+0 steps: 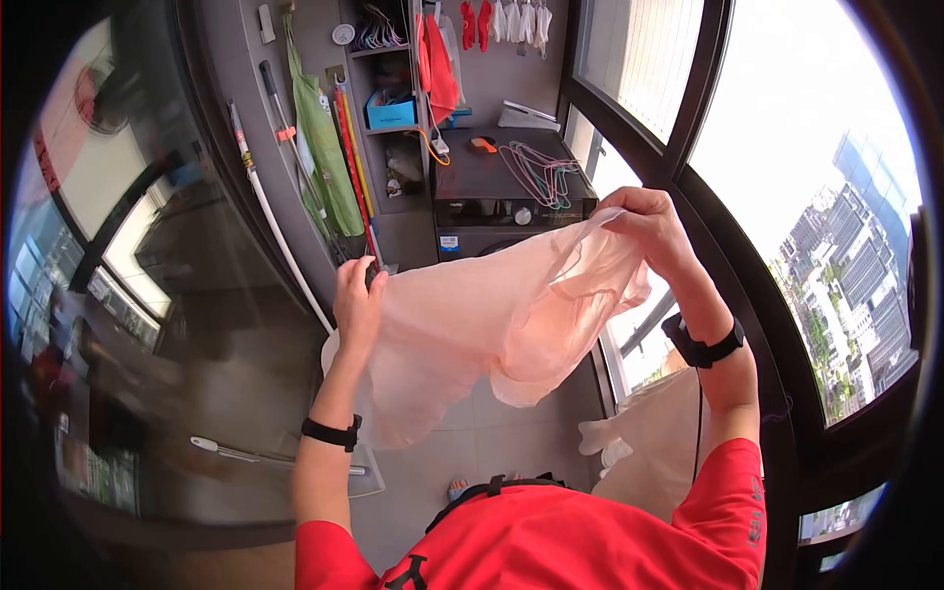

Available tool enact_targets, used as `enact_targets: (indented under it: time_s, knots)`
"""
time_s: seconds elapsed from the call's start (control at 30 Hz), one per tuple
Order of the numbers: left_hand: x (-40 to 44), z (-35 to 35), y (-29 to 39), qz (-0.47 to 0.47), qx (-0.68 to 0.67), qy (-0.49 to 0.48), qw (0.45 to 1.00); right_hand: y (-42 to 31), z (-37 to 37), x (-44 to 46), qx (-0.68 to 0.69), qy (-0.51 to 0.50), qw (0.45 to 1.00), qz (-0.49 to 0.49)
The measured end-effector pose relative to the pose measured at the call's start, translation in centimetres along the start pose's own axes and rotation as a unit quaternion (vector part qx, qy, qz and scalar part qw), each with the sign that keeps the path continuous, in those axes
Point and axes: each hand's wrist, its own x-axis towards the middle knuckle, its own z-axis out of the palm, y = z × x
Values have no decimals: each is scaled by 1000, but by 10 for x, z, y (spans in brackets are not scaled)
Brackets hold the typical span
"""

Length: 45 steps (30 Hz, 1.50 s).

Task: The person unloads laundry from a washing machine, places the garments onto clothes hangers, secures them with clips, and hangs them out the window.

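A thin, pale pink garment (442, 320) is stretched out in the air in front of me, held between both hands. My left hand (356, 310) pinches its upper edge at the left end. Higher up on the right, my right hand (644, 228) has its fingers closed on the other end. Between them the cloth sags in folds, with a loose opening (546, 339) below my right hand. Its exact kind I cannot make out. Each of my wrists has a black band.
Behind the garment stands a dark washer or dryer (462, 182) with several wire hangers (543, 175) on top. Poles (280, 236) and a green cloth (320, 147) hang at the left wall. Small socks (511, 22) hang at the back. A cream cloth (654, 433) lies lower right, beside the windows.
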Motion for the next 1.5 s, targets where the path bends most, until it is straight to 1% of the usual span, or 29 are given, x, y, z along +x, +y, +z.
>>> enact_targets:
  time_s: [0.03, 0.1, 0.17, 0.23, 0.33, 0.43, 0.47, 0.5, 0.53, 0.57, 0.63, 0.67, 0.77, 0.8, 0.83, 0.9, 0.93, 0.97, 1.03, 1.07, 1.1, 1.13, 1.17, 1.23, 1.27, 1.33, 1.4, 1.43, 1.5]
  knots:
    - [-1, 3, 26, 85, 9, 79, 993, -9, 9, 4, -10, -11, 1000, -4]
    - [-33, -2, 80, 128, -21, 20, 991, -17, 29, 15, -30, -1, 999, -26]
    - [-54, 8, 123, 156, -105, -63, 980, -21, 42, 23, -31, -31, 999, -18]
    - [-64, 38, 127, 51, -57, -138, 987, -30, 55, 21, -30, -58, 998, -10]
    - [-61, 54, 121, 70, 8, -146, 987, -33, 53, 19, -48, -72, 996, -6]
    - [-51, 61, 98, 10, -23, -223, 974, -21, 37, 19, -97, -66, 992, -34]
    - [-40, 54, 92, -83, -70, -267, 958, -14, 25, 22, -118, -61, 990, -51]
    - [-30, 47, 79, -159, -196, -294, 922, -2, 12, 23, -160, -32, 984, -75]
    - [-22, 42, 75, -178, -310, -281, 891, 3, 1, 22, -191, -24, 979, -62]
    - [-16, 37, 76, -199, -419, -265, 845, 8, -7, 21, -222, -18, 974, -48]
    - [3, 12, 101, -303, -525, -336, 721, 23, -22, 22, -193, 4, 981, -15]
    - [12, 7, 95, -310, -535, -436, 654, 33, -26, 23, -178, 14, 984, 1]
    - [12, 11, 127, -304, -623, -452, 562, 77, -21, 33, -119, 26, 992, 24]
    - [9, 16, 138, -293, -659, -415, 555, 80, -14, 32, -297, -5, 954, -36]
    - [6, 23, 138, -289, -678, -374, 563, 85, -7, 27, -343, -52, 932, -105]
    - [6, 27, 146, -289, -714, -314, 555, 80, 8, 10, -321, 6, 939, -125]
    - [6, 28, 149, -292, -726, -300, 545, 66, 14, 1, -228, 9, 971, -76]
    - [7, 27, 151, -294, -738, -284, 537, 63, 21, -6, -144, 40, 984, -96]
    - [7, 25, 153, -310, -752, -269, 516, 34, 33, -31, -98, 47, 994, 5]
    - [7, 24, 153, -322, -755, -271, 503, 30, 41, -38, -52, 44, 997, -42]
    - [8, 24, 154, -333, -758, -273, 489, 26, 43, -43, -56, 15, 998, -28]
    - [7, 26, 153, -335, -752, -258, 506, 30, 45, -42, -60, 5, 997, -55]
    - [8, 25, 152, -324, -731, -279, 533, 35, 47, -41, -64, -5, 995, -81]
    - [11, 22, 148, -298, -687, -322, 580, 37, 47, -31, -6, 21, 996, -90]
    - [12, 20, 146, -294, -653, -356, 600, 40, 41, -22, 17, 0, 999, -50]
    - [16, 11, 147, -276, -586, -435, 625, 44, 47, -1, -13, -70, 984, -163]
    - [23, -1, 154, -260, -524, -491, 646, 40, 59, 6, 31, -230, 966, -115]
    - [24, -6, 152, -229, -483, -496, 684, 51, 71, 9, 20, -269, 956, -120]
    - [27, -18, 145, -167, -393, -497, 755, 58, 81, 15, 11, -344, 939, -22]
